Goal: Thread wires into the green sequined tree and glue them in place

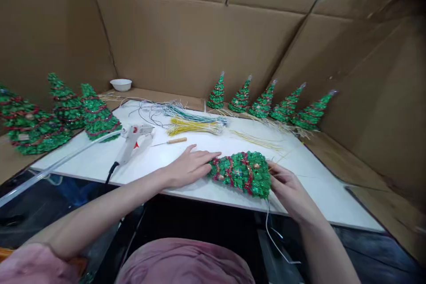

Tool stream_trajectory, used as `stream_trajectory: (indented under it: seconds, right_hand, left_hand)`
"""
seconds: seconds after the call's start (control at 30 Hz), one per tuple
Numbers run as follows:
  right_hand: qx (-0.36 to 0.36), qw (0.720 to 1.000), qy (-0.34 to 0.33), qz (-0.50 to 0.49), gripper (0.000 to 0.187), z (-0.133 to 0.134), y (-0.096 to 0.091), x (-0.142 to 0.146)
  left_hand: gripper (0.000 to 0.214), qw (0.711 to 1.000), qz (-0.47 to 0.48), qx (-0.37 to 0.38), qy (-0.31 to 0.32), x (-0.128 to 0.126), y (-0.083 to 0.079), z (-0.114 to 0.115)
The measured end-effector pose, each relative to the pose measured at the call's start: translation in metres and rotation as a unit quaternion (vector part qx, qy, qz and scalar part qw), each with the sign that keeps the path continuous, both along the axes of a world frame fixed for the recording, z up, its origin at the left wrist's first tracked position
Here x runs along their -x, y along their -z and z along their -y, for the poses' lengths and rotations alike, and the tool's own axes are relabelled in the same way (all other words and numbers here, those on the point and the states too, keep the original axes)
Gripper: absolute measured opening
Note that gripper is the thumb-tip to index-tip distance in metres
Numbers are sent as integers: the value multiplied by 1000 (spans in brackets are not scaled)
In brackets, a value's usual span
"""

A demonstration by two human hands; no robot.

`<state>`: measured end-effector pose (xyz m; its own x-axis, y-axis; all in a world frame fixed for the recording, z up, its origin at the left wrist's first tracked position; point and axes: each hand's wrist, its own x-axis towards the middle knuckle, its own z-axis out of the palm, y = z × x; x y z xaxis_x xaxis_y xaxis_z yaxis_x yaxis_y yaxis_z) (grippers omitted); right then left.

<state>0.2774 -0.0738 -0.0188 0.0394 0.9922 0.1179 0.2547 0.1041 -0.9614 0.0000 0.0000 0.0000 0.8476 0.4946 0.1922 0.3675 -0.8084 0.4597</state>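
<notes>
A small green glitter Christmas tree (241, 172) with red bead strings lies on its side near the front edge of the white board (309, 177), tip to the left. My left hand (189, 166) rests flat on the board with its fingertips touching the tree's tip. My right hand (288, 186) grips the tree's wide base, and a thin wire (273, 230) hangs down from it over the board's edge.
A white glue gun (131, 140) and a wooden-handled awl (171, 141) lie left of my hands. Yellow and blue-green wire bundles (195, 124) lie behind. Finished trees stand at the left (96, 113) and back right (262, 103). A white bowl (120, 84) sits at the back. Cardboard walls surround.
</notes>
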Motion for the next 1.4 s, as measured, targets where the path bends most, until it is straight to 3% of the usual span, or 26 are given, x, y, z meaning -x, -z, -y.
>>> stream_trajectory:
  seconds: [0.13, 0.2, 0.3, 0.57, 0.7, 0.8, 0.9, 0.97, 1.0, 1.03, 1.13, 1.23, 1.3, 1.4]
  right_hand:
    - [-20, 999, 4, 46, 32, 5, -4, -2]
    - [-29, 998, 6, 54, 32, 7, -7, -1]
    - [-39, 997, 18, 68, 36, 8, -11, 1]
    - [-82, 994, 62, 34, 27, 5, -8, -6]
    - [-106, 987, 109, -42, 27, 5, -22, -12]
    - [-166, 955, 212, -124, 28, 4, -46, -18]
    - [-330, 890, 304, -83, 24, 5, -70, -14]
    - [-362, 891, 271, 30, 23, 5, -79, -1]
    - [-321, 918, 204, 115, 22, 5, -81, 8]
    - [-296, 921, 137, 214, 21, 5, -82, 19]
    - [-247, 865, -43, 435, 38, -1, -76, 49]
    - [-251, 810, -54, 527, 53, -9, -68, 64]
    - [-230, 800, -58, 552, 49, -13, -65, 64]
    - [-203, 809, -70, 546, 45, -18, -65, 56]
  left_hand:
    - [36, 982, 0, -99, -160, 8, -7, -15]
    - [27, 950, -76, -172, -247, 14, -9, -22]
    - [22, 925, -127, -192, -303, 24, -11, -31]
    - [17, 913, -164, -156, -338, 31, -8, -41]
    - [16, 918, -141, -137, -344, 33, 0, -49]
    - [12, 931, -99, -119, -330, 34, 0, -51]
    - [15, 947, -38, -95, -306, 31, -7, -45]
    - [18, 955, 18, -81, -284, 25, -12, -39]
    - [18, 960, 58, -69, -265, 21, -15, -36]
    - [16, 963, 120, -44, -236, 18, -17, -32]
    - [24, 944, 280, 59, -164, 9, -24, -23]
    - [34, 905, 366, 166, -138, 5, -31, -17]
    - [38, 880, 397, 222, -135, 6, -35, -15]
    - [51, 860, 402, 288, -124, 8, -35, -13]
